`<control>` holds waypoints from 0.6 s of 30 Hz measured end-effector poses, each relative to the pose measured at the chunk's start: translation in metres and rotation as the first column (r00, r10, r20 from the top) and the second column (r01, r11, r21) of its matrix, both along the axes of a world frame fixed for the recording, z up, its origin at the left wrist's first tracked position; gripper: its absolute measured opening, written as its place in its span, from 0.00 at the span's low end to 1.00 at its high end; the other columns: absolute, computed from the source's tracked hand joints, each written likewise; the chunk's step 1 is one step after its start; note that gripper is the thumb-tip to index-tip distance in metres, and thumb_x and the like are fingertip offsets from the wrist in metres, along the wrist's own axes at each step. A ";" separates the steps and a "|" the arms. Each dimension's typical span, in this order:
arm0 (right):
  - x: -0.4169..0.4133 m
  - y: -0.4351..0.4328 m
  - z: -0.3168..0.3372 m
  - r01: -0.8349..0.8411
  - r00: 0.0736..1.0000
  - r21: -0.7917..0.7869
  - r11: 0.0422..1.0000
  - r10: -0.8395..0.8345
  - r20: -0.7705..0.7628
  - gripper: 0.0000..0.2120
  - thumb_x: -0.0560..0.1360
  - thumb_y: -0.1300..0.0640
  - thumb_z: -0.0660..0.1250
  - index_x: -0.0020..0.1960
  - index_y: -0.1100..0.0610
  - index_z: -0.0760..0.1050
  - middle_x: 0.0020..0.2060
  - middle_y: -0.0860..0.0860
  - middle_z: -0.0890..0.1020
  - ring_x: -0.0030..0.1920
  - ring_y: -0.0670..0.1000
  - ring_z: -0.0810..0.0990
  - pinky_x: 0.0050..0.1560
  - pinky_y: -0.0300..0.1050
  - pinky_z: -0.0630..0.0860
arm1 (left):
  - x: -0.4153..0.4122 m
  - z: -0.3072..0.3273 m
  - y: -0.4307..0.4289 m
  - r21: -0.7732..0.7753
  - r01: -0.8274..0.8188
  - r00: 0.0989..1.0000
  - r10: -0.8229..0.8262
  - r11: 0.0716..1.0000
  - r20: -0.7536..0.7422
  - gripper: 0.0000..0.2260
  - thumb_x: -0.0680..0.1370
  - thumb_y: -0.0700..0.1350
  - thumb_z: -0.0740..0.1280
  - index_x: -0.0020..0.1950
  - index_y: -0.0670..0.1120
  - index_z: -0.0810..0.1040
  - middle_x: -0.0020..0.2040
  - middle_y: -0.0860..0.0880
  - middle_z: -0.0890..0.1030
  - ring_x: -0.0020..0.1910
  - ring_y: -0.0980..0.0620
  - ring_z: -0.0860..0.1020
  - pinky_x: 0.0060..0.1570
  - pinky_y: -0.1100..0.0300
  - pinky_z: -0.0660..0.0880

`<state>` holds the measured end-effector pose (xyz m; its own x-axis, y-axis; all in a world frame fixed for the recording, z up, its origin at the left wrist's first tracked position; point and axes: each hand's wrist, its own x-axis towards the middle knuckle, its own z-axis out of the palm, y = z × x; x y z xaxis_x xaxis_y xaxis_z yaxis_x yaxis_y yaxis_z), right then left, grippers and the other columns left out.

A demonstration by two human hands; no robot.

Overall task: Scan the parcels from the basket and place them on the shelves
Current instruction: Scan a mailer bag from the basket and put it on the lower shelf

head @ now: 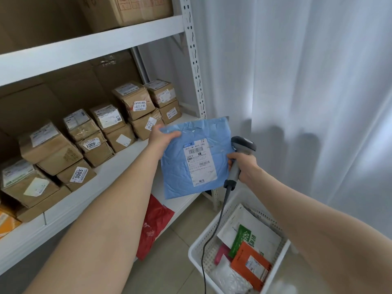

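Faced a white metal shelf (127,153) at the left, loaded with brown cartons (51,149) stacked 2 high in rows, some tagged with stickers reading 3003 (79,174) and 4001 (91,143). Noted a red plastic bag (154,223) lower down, draped over the edge of the board beneath that shelf. Pinched the upper left corner of a flat blue parcel (180,172) with the left hand (161,136), thumb on top. Held that parcel in the air in front of the shelf's right end, tilted, with a white printed label (201,162) and barcodes turned toward the camera. Clasped a grey barcode scanner (244,144) by its handle in the right hand (244,166), fingers wrapped round, just beside the parcel's right edge, scanner head above the fist. Saw a dark cable (214,225) running from the handle down across a white perforated basket (194,257) on the tiled floor (169,262). Saw in the basket a white mailer (254,228), a green packet (241,238), an orange packet (250,266), a pink one (221,252) and a pale crinkled bag (229,279). Ended at the right against a white curtain (307,92).
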<state>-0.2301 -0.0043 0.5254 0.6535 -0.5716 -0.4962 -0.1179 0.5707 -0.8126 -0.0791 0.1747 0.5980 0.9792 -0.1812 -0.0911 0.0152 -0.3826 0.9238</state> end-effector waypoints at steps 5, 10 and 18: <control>-0.003 -0.003 -0.002 0.122 0.992 0.078 0.989 -0.125 0.035 0.07 0.72 0.71 0.66 0.40 0.61 0.70 0.29 0.55 0.73 0.27 0.50 0.71 0.31 0.43 0.73 | -0.019 -0.034 0.019 -0.205 0.023 0.910 -0.105 0.979 -0.401 0.34 0.61 0.52 0.80 0.62 0.40 0.74 0.56 0.42 0.82 0.50 0.44 0.82 0.47 0.50 0.79; -0.011 -0.007 -0.005 0.101 0.994 0.032 0.994 -0.102 0.031 0.07 0.72 0.71 0.65 0.40 0.62 0.70 0.31 0.57 0.74 0.28 0.51 0.72 0.30 0.43 0.73 | -0.038 -0.060 0.013 -0.119 0.125 0.912 -0.161 0.985 -0.376 0.17 0.69 0.38 0.76 0.56 0.41 0.79 0.57 0.41 0.81 0.51 0.44 0.81 0.55 0.49 0.77; -0.025 -0.006 -0.016 0.003 1.000 -0.101 0.995 -0.002 0.014 0.05 0.73 0.66 0.68 0.42 0.58 0.74 0.33 0.54 0.74 0.27 0.50 0.70 0.30 0.42 0.71 | -0.042 -0.077 0.001 0.027 -0.130 0.972 0.133 0.991 -0.194 0.17 0.71 0.38 0.75 0.58 0.35 0.77 0.57 0.39 0.80 0.51 0.45 0.79 0.50 0.55 0.75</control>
<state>-0.2556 -0.0102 0.5098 0.6583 -0.6200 -0.4269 -0.1047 0.4862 -0.8675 -0.1215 0.1758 0.5211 0.9574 -0.0492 -0.2844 0.2458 -0.3776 0.8928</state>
